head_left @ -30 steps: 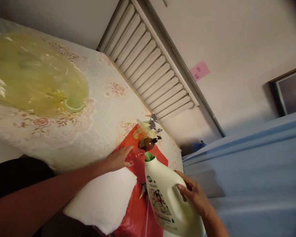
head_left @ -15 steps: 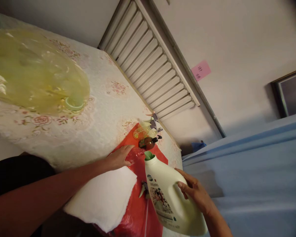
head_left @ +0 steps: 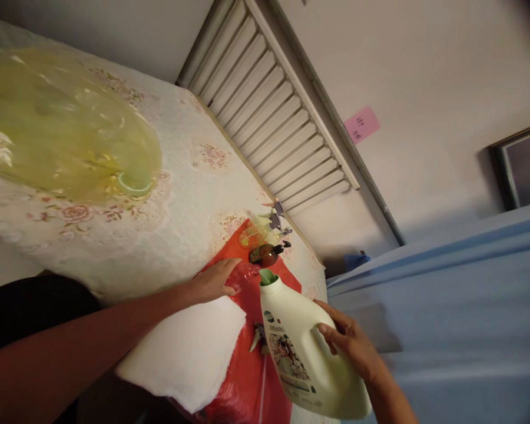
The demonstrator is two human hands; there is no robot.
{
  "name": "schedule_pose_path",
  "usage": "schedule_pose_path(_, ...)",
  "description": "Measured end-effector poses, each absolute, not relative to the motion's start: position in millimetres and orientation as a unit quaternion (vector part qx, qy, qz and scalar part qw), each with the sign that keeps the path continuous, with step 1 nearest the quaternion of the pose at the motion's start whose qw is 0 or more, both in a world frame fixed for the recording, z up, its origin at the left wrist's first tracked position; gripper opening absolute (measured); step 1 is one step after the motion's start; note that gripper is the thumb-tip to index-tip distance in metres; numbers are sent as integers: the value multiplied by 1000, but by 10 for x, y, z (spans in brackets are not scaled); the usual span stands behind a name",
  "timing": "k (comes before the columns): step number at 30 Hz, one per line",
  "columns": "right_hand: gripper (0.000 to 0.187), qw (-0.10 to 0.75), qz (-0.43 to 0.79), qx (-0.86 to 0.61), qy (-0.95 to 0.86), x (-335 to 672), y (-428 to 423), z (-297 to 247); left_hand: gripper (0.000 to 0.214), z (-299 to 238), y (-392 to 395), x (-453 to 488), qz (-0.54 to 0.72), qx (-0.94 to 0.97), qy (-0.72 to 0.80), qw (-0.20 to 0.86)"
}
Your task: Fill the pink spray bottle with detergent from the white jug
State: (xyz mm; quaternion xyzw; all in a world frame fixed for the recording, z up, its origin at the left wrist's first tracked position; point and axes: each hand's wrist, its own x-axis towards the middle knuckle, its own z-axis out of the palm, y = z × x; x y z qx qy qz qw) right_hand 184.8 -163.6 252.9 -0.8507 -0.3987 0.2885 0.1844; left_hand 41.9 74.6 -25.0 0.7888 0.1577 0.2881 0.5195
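My right hand grips the handle of a pale green detergent jug with a printed label. The jug's green spout is right at the neck of a clear plastic bottle, which shows red from the surface behind it. My left hand is closed around that bottle's body, partly hiding it. Whether liquid is flowing, I cannot tell. A spray trigger head lies on the red plastic sheet beside the jug. Close to the bottle neck stands a dark brown bottle.
Several spray bottles stand behind the brown one. A folded white cloth lies near my left forearm. On the flowered tablecloth rests a large yellowish plastic bag. A radiator and a blue curtain border the table.
Hardly anything differs. The clear bottle's neck shows slightly closer to the jug's spout, and both hands keep their hold.
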Motion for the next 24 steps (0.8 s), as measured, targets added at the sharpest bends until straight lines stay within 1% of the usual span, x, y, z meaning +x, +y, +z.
schedule_pose_path(11,68,172,283,-853,-402,1879,-1632,2526,81,-186,742,390,280,785,167,527)
schedule_pose_path(18,68,168,286,-856,-397,1892,-1642,2522,80,-293,744,445,306,784,156,516)
schedule_pose_path(24,68,160,283,-857,-399,1920,-1656,2518,81,-333,745,466,304,784,155,518)
